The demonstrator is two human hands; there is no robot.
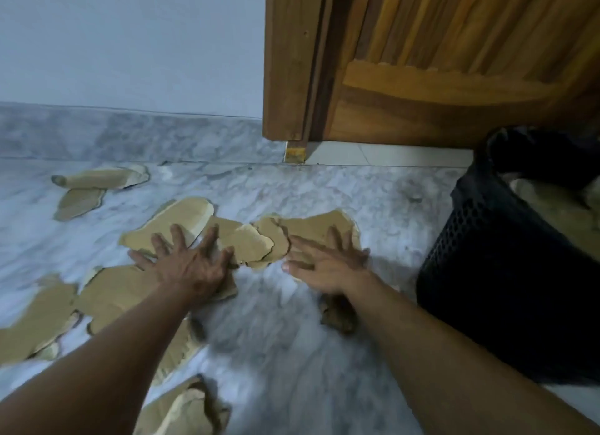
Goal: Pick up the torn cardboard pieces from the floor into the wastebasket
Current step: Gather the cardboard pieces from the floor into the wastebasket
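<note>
Two hands, left hand and right hand, one black wastebasket, one wooden door, roughly a dozen torn cardboard pieces on the floor, overlaps blurring the exact count.

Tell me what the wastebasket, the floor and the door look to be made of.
The wastebasket is matte black with a perforated mesh wall: probably plastic, possibly metal. The floor shows grey-white veining and a slight sheen: marble or marble-look tile. The door is brown with streaked grain: likely varnished wood.
</note>
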